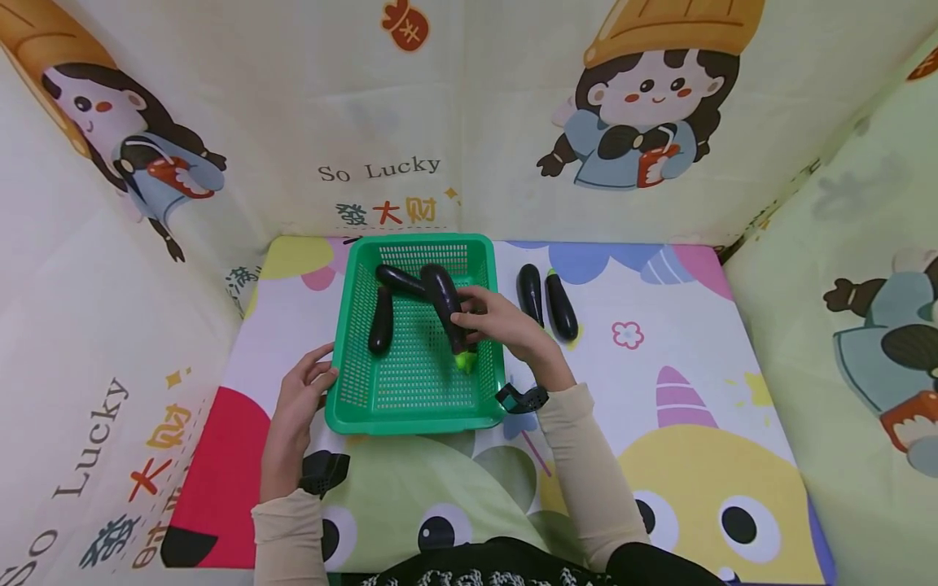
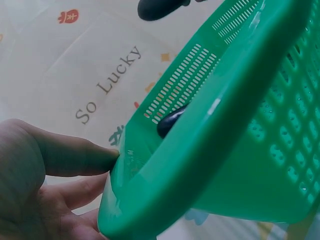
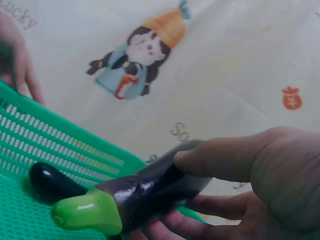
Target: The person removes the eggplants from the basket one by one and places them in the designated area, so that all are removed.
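Observation:
My right hand [image 1: 501, 321] holds a dark purple eggplant [image 1: 441, 295] over the right half of a green plastic basket [image 1: 410, 425]. The thumb lies on one side of the eggplant, with fingers on the other; its green cap [image 3: 90, 212] tilts down toward the basket in the right wrist view. Two more eggplants lie inside, one at the back [image 1: 398, 280] and one on the left [image 1: 381, 324]. Whether another lies beneath my right hand, I cannot tell. At the basket's left side, my left hand [image 1: 296, 407] pinches the rim [image 2: 117, 165].
To the right of the basket, two eggplants [image 1: 529, 293] [image 1: 561, 308] lie side by side on the table. A colourful cartoon cloth [image 1: 703, 342] covers the tabletop. Printed fabric walls [image 1: 498, 122] stand at the back and both sides.

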The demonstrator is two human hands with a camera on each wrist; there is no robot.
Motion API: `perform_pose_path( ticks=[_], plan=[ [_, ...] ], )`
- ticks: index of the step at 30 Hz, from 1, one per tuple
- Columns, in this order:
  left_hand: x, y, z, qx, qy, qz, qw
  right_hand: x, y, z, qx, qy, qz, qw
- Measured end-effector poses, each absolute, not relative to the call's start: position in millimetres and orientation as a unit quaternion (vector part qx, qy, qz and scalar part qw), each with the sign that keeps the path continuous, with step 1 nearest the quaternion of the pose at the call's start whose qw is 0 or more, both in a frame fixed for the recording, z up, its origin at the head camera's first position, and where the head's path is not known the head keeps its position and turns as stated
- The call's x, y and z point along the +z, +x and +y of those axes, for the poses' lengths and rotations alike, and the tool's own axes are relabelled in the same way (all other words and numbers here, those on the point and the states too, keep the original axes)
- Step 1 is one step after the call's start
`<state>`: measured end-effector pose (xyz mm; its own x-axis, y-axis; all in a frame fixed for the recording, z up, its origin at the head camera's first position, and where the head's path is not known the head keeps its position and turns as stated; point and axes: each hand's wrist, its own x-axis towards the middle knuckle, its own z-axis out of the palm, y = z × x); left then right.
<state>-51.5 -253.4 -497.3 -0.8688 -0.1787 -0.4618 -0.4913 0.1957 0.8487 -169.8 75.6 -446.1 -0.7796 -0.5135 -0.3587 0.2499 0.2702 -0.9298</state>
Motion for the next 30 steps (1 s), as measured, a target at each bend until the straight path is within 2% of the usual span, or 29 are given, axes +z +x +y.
perform_pose_path(
  ticks=[17, 30],
  plan=[
    [-498.3, -51.0, -254.4, 0.596, -0.21, 0.765, 0.122, -444.4, -169.4, 140.6, -0.636, -0.077, 0.723, 0.259],
    [-500.0, -51.4, -253.8, 0.598, -0.213, 0.762, 0.126, -457.0, -168.0, 183.0, -0.661, -0.015, 0.713, 0.233]
  ],
)
